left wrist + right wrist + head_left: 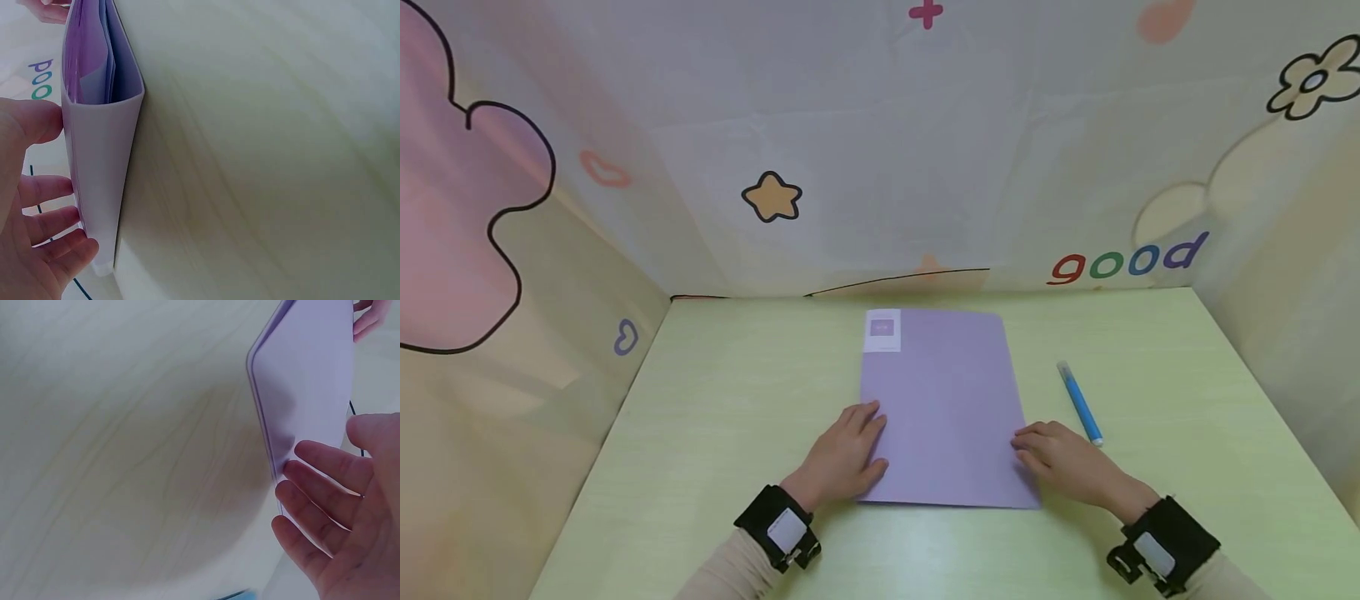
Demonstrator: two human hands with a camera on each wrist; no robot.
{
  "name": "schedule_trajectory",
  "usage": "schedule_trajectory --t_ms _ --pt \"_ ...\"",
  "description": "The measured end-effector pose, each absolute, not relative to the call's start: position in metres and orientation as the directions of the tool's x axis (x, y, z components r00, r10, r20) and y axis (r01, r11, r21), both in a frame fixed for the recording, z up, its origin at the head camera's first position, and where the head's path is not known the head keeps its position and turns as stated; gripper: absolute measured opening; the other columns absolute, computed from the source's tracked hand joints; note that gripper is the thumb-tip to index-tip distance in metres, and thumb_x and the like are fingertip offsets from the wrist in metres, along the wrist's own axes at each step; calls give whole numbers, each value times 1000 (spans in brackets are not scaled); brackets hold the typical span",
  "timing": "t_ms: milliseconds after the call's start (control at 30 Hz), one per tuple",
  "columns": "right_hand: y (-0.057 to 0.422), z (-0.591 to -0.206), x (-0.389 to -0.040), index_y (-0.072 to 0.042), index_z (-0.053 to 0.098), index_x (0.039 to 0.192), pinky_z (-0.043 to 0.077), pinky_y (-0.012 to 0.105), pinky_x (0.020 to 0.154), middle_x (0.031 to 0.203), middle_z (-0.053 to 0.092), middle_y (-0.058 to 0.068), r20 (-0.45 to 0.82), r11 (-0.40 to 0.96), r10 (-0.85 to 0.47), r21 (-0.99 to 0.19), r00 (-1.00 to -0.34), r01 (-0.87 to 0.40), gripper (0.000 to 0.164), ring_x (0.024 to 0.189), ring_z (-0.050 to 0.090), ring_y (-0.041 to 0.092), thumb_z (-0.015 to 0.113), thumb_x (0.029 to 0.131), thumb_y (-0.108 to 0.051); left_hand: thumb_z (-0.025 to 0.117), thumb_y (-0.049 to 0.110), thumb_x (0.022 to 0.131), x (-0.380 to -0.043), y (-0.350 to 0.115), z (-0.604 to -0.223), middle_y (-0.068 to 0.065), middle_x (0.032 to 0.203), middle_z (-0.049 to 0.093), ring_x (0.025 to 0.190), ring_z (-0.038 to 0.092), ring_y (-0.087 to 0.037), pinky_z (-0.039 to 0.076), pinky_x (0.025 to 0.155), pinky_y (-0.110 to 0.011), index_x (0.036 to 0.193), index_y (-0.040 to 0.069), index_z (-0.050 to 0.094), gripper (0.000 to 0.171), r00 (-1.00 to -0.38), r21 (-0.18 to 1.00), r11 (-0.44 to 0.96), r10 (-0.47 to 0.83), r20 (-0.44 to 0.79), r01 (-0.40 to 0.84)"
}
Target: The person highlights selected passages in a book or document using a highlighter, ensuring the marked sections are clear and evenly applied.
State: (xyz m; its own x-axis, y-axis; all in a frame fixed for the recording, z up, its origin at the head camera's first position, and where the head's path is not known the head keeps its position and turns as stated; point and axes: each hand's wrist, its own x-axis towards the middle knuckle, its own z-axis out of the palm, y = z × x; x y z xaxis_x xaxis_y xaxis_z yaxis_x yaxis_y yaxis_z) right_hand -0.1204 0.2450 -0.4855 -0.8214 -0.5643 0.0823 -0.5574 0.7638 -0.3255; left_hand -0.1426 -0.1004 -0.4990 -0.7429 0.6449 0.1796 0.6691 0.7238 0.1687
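A purple file folder (943, 408) lies closed on the table, with a white label (882, 331) at its top left corner. My left hand (841, 458) rests along its left side, thumb and fingertips on the cover. In the left wrist view the thick spine (103, 162) faces me, and sheets (94, 81) show inside the near end. My right hand (1067, 462) lies at the folder's right edge, fingertips touching the cover near that edge. In the right wrist view its fingers (315, 506) are spread and loosely bent, close over the cover edge.
A blue marker (1081, 404) with a grey cap lies on the pale green table (745, 392), just right of the folder, beyond my right hand. Printed cloth walls (850, 125) stand at the back and both sides of the table.
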Motion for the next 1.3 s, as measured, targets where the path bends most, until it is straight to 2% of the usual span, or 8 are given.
schedule_trajectory --t_ms 333,567,1300 --pt "259 -482 -113 -6 64 104 47 43 83 103 62 7 74 791 -489 -381 -869 -478 21 98 55 24 54 89 -17 53 37 85 -138 -83 -494 -20 133 41 122 35 -30 32 102 -37 126 -2 47 56 -726 135 714 666 170 687" --pt "265 -481 -111 -5 64 105 47 46 83 105 62 9 39 805 -451 -414 -892 -425 23 100 54 27 53 89 -18 52 38 86 -137 -75 -496 -19 134 41 122 35 -29 31 102 -35 126 -1 47 56 -727 108 720 668 160 685" --pt "265 -479 -107 -5 62 107 48 45 81 107 61 9 11 808 -420 -452 -908 -379 24 100 54 26 52 90 -17 52 38 86 -134 -72 -491 -19 136 39 124 34 -29 31 102 -37 129 0 44 58 -761 130 750 638 118 649"
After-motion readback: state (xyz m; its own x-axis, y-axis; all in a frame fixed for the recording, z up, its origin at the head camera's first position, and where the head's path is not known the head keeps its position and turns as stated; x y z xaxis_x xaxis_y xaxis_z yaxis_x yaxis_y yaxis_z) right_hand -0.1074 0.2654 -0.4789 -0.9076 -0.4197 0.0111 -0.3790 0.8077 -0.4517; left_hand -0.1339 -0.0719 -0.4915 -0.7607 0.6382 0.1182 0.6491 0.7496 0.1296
